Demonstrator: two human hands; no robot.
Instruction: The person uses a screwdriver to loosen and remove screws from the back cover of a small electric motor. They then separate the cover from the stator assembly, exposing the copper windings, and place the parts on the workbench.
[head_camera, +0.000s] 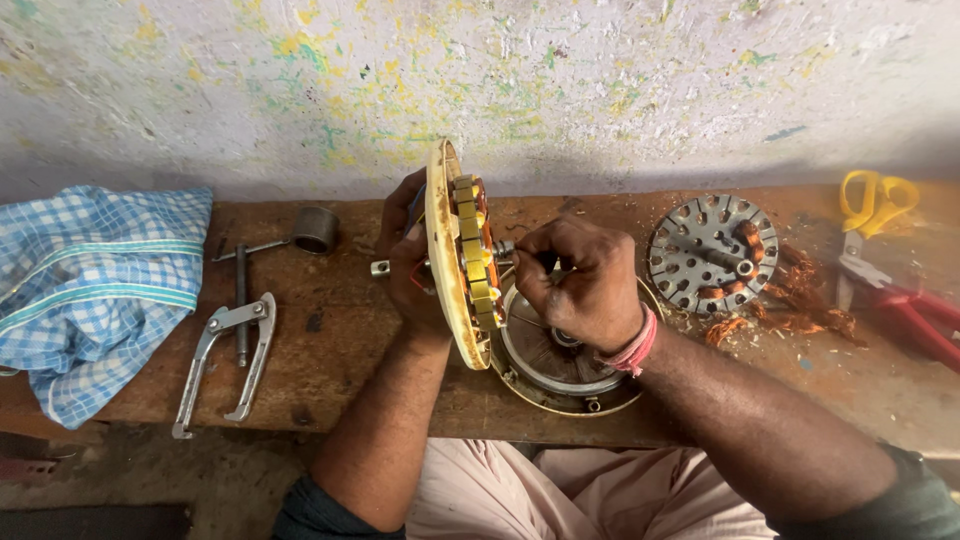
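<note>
Behind cream fan cover (443, 260), left hand (405, 265) half-hidden

Blue checked cloth (90, 290), yellow-handled scissors (872, 210), cream fan cover (442, 260).

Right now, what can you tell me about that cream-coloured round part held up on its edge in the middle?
The cream round cover is a shallow metal-looking disc, stood on edge above the wooden bench. Fixed to its right face is a ring of yellow-wrapped copper windings, with a short shaft poking out both sides. The left hand grips it from behind; the right hand pinches at the shaft by the windings. Its lower rim sits by a second round shell lying flat.
</note>
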